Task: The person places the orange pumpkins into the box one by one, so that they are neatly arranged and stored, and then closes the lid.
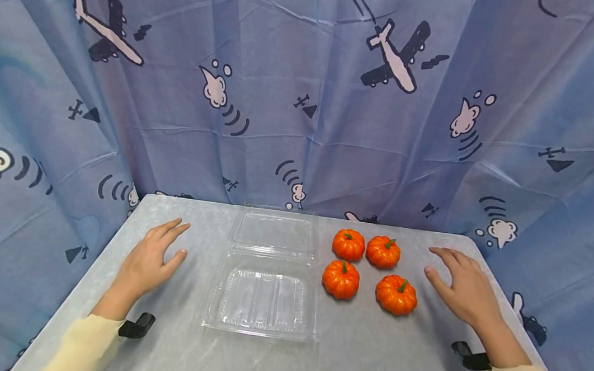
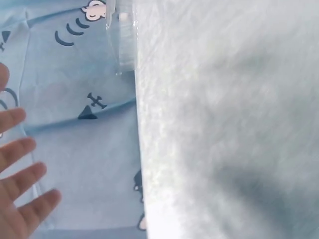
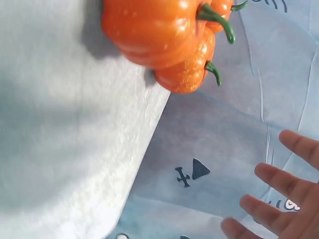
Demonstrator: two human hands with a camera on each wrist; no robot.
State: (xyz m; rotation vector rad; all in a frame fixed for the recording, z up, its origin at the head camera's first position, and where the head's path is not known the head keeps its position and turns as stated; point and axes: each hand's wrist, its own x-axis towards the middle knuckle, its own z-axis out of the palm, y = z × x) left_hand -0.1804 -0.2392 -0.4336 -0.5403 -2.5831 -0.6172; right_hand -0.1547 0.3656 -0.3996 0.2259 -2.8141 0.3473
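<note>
In the head view my left hand point(image 1: 148, 259) hovers over the left side of the table, fingers spread and nothing in them. To its right lies a clear plastic clamshell box point(image 1: 265, 256), its lid folded back toward the curtain. My right hand point(image 1: 465, 287) is held over the right side, empty, thumb apart from the fingers. Between the box and that hand sit several small orange pumpkins with green stems; the front right pumpkin point(image 1: 396, 295) is nearest to it. Pumpkins also show in the right wrist view, the closest pumpkin point(image 3: 149, 30) at the top.
A pale grey table point(image 1: 167, 352) carries everything. Right behind its back edge hangs a blue curtain point(image 1: 271, 94) printed with planes and clouds, which also runs along both sides. Each wrist wears a black strap mount, the left mount point(image 1: 137, 325) close above the tabletop.
</note>
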